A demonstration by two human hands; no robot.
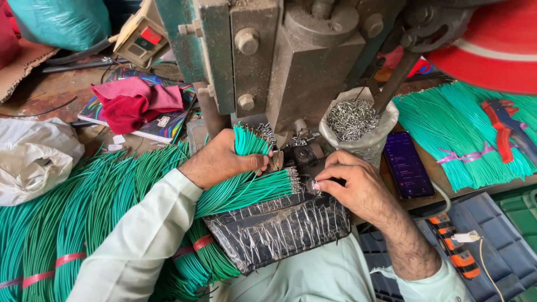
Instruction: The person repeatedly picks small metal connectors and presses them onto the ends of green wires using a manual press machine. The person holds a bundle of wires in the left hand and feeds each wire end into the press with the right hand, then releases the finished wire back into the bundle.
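**Green wires gripped at the press**

Green wires (246, 187) fan out from the left hand (221, 159), whose fingers are closed around a bunch of them, the metal-tipped ends pointing toward the base of the grey press (291, 61). Behind that fist the bundle runs back across the surface under the pale sleeve, banded with pink tape. The right hand (358, 184) lies just beside the wire tips, palm down, wrist bent inward, its fingers pinched together on a small metal part that is too small to make out.

A clear plastic bag (358, 120) of silver terminals stands open just right of the press. A dark phone (407, 165) lies flat beside it, screen up. Further right, a second sheaf of green wires (458, 131) is tied with purple tape, with a red-handled tool (506, 128) on top. At left sit a crumpled white bag (33, 159), a red cloth (134, 100) on a colourful book, and a small box with a red square switch (142, 39).
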